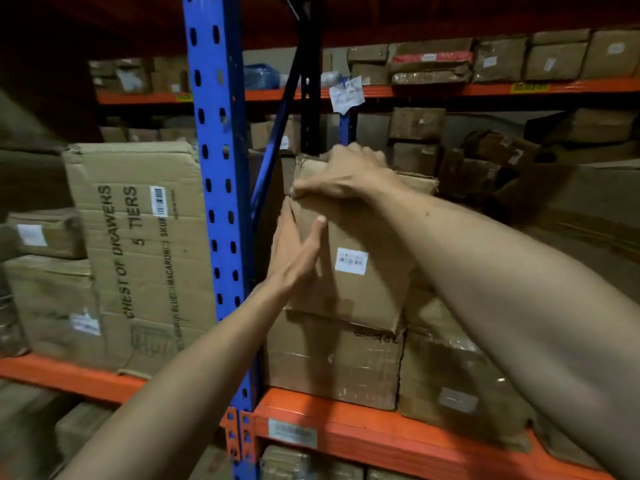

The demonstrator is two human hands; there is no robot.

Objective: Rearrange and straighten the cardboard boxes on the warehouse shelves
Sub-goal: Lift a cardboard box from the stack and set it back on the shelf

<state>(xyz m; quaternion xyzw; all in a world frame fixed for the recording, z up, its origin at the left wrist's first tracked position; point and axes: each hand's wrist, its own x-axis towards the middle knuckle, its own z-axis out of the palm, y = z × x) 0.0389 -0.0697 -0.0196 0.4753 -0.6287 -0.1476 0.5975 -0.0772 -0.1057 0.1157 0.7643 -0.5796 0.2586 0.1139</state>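
Observation:
A brown cardboard box (363, 292) with a white barcode label stands tilted on top of a taped box (332, 362), just right of the blue upright. My left hand (294, 254) lies flat against its left front edge, fingers together and thumb spread on the front face. My right hand (349, 171) curls over its top left corner, fingers wrapped over the top edge. Both hands grip this upper box. Its back is hidden behind my right hand and forearm.
The blue perforated upright (218, 202) stands right beside the box. A tall "CHEST OF DRAWERS" carton (138, 254) leans left of it among smaller boxes. An orange beam (381, 434) carries the shelf. More boxes (450, 375) sit to the right and on rear shelves.

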